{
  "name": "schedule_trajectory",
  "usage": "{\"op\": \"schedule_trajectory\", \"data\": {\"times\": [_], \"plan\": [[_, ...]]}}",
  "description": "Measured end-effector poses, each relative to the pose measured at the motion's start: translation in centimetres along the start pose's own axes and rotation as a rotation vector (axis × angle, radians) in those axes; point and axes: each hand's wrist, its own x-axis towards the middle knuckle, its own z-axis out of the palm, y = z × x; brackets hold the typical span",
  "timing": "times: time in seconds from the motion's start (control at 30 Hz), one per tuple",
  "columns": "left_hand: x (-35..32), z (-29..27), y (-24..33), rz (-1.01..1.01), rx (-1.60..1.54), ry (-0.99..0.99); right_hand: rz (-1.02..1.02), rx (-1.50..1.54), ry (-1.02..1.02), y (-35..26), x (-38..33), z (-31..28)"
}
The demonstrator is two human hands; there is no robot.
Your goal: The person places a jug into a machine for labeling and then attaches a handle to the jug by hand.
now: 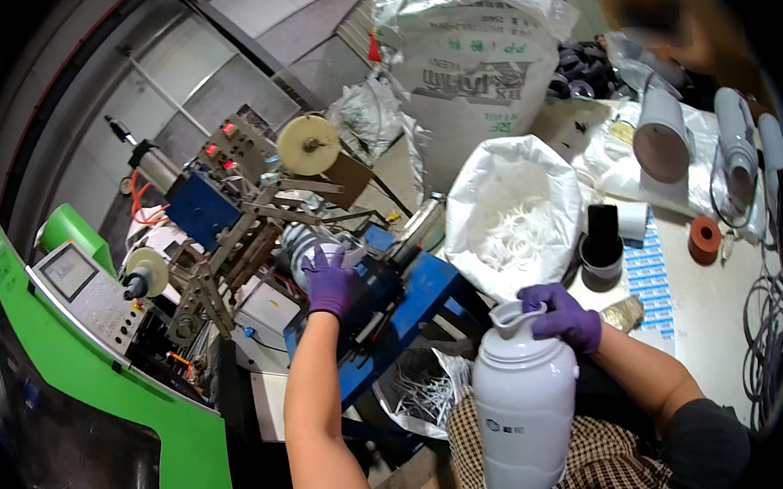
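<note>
While upright, white jug (525, 407) mouth up | right hand (562, 316) grips rim | left hand (329, 282) clasps machine part (306, 245)

Your white worktable (710, 315) on the right carries a rust-red tape roll (704, 240), a black cylinder in a white cup (601, 248), blue-printed label sheets (648, 269), a white roll (632, 220), grey cables (767, 329) & white tubes (661, 134) at the back.
</note>
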Motion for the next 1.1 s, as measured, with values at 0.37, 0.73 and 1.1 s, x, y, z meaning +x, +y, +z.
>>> {"op": "schedule_trajectory", "data": {"times": [0.37,0.73,1.1], "plan": [[-13.4,-15.3,16.7,0.615,-2.225,-0.196,-0.053,0.19,0.431,0.7,-0.9,0.2],[-16.0,-13.7,15.5,0.096,-1.973,0.265,0.14,-1.664,0.27,9.4,-4.4,-12.1],[-18.8,-9.8,13.9,-0.36,-2.191,0.254,1.034,-2.094,0.926,-4.3,-30.4,-17.0]]}}
